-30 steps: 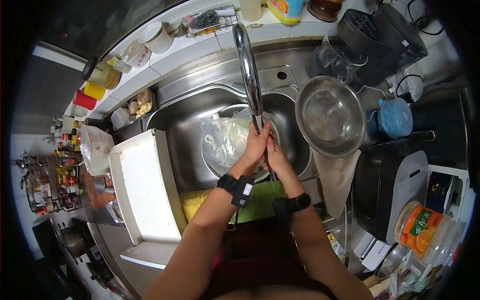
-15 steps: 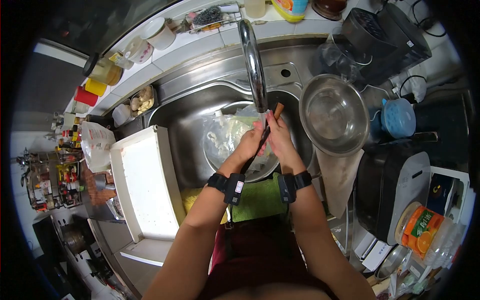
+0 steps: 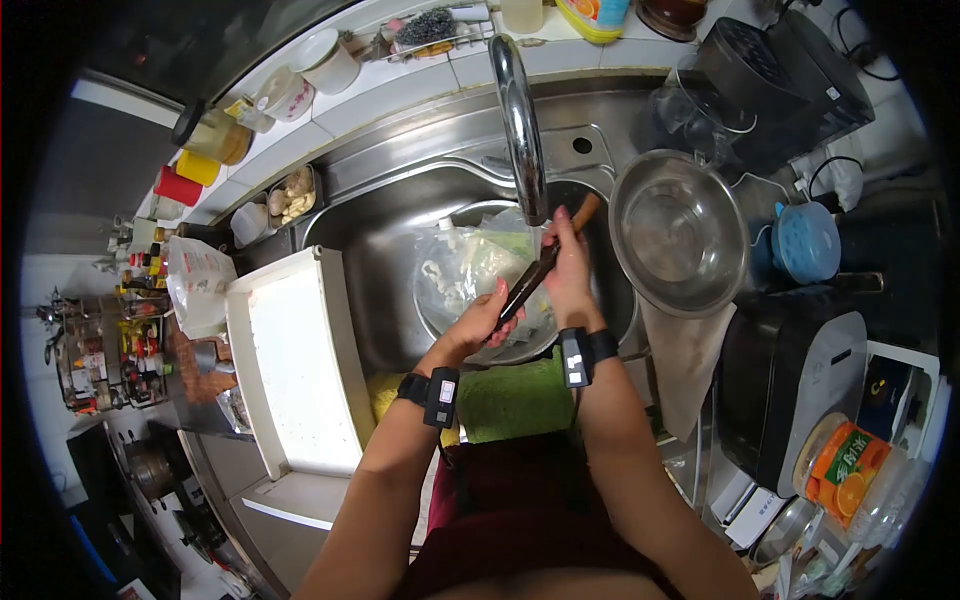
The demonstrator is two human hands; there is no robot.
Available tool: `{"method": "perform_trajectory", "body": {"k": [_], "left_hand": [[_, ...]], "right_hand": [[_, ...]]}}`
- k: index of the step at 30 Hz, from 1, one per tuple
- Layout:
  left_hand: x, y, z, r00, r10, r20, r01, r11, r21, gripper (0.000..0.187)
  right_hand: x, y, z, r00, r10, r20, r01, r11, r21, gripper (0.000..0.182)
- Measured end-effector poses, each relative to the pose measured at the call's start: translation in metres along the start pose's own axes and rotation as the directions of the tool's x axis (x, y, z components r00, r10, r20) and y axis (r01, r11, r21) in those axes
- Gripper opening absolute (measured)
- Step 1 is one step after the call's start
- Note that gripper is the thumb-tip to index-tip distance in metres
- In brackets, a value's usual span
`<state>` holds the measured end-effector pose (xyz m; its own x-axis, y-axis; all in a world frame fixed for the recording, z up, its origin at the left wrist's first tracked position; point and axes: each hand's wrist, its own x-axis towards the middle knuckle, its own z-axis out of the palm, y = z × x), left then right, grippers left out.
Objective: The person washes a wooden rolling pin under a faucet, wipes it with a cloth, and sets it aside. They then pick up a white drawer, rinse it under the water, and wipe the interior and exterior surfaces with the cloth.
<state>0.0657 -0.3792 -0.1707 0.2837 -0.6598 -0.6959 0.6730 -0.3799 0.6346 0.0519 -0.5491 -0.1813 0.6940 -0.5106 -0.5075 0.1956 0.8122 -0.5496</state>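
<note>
A knife (image 3: 530,280) with a long, dark, wet-looking blade and an orange-brown wooden handle is held slantwise over the sink. My right hand (image 3: 568,270) is closed around it near the handle, just under the faucet (image 3: 519,130). Lower down, my left hand (image 3: 484,322) grips the other end of the blade between thumb and fingers. Beneath both hands a metal basin (image 3: 425,322) stands in the sink, with a clear plastic bag (image 3: 450,265) and pale scraps inside.
A steel bowl (image 3: 680,230) rests right of the sink (image 3: 365,220). To the left lies a white tray (image 3: 300,380). A green towel (image 3: 515,400) hangs over the front edge. Beyond the bowl stand a blue container (image 3: 806,243) and a black appliance (image 3: 790,390).
My left hand has slid down and left along the blade, away from my right hand. The right hand has moved slightly right with the handle, and more of the blade shows.
</note>
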Motion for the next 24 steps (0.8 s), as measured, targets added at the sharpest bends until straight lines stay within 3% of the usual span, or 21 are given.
{"method": "perform_trajectory", "body": {"k": [2, 3, 5, 7, 8, 11, 13, 15, 17, 21, 24], "left_hand": [[0.013, 0.003, 0.016, 0.979, 0.063, -0.192, -0.055, 0.997, 0.05, 0.068], [0.018, 0.005, 0.021, 0.954, 0.1, -0.284, -0.08, 0.994, 0.081, 0.068], [0.018, 0.007, 0.023, 0.903, 0.249, -0.35, -0.156, 0.949, 0.273, 0.065], [0.012, 0.0, 0.028, 0.818, 0.442, -0.368, -0.225, 0.835, 0.502, 0.061], [0.017, -0.016, 0.016, 0.724, 0.616, -0.31, -0.219, 0.632, 0.744, 0.055], [0.0, -0.023, 0.011, 0.779, 0.56, -0.282, -0.134, 0.588, 0.798, 0.05], [-0.01, -0.02, 0.001, 0.931, 0.252, -0.264, -0.092, 0.862, 0.498, 0.057], [-0.017, -0.017, -0.006, 0.992, -0.045, -0.117, 0.06, 0.989, 0.133, 0.064], [-0.018, -0.016, -0.008, 0.99, -0.033, -0.135, 0.06, 0.979, 0.196, 0.069], [0.003, -0.002, -0.017, 0.976, 0.132, -0.176, -0.048, 0.909, 0.414, 0.07], [0.015, 0.036, 0.007, 0.968, 0.199, -0.153, -0.112, 0.886, 0.449, 0.068]], "right_hand": [[-0.016, 0.026, 0.006, 0.995, 0.046, -0.092, -0.055, 0.993, -0.101, 0.021], [-0.023, 0.037, 0.009, 0.997, -0.074, 0.038, 0.081, 0.97, -0.228, 0.021], [-0.026, 0.043, 0.008, 0.991, -0.128, -0.051, 0.113, 0.968, -0.222, 0.021], [-0.024, 0.037, 0.008, 0.989, -0.131, -0.076, 0.101, 0.946, -0.309, 0.021], [-0.02, 0.03, 0.006, 0.987, -0.136, -0.09, 0.096, 0.932, -0.351, 0.021], [-0.003, 0.001, 0.007, 0.973, -0.184, -0.143, 0.151, 0.965, -0.215, 0.024], [0.006, -0.018, 0.006, 0.989, -0.097, -0.112, 0.092, 0.995, -0.05, 0.028], [0.008, -0.024, 0.005, 0.998, -0.039, -0.047, 0.042, 0.998, 0.047, 0.032], [0.006, -0.024, 0.005, 0.999, -0.018, 0.026, 0.016, 0.996, 0.091, 0.036], [0.005, -0.014, 0.001, 0.996, -0.084, -0.039, 0.088, 0.987, 0.137, 0.029], [-0.009, 0.002, 0.014, 0.993, 0.013, -0.115, 0.009, 0.981, 0.193, 0.022]]}}
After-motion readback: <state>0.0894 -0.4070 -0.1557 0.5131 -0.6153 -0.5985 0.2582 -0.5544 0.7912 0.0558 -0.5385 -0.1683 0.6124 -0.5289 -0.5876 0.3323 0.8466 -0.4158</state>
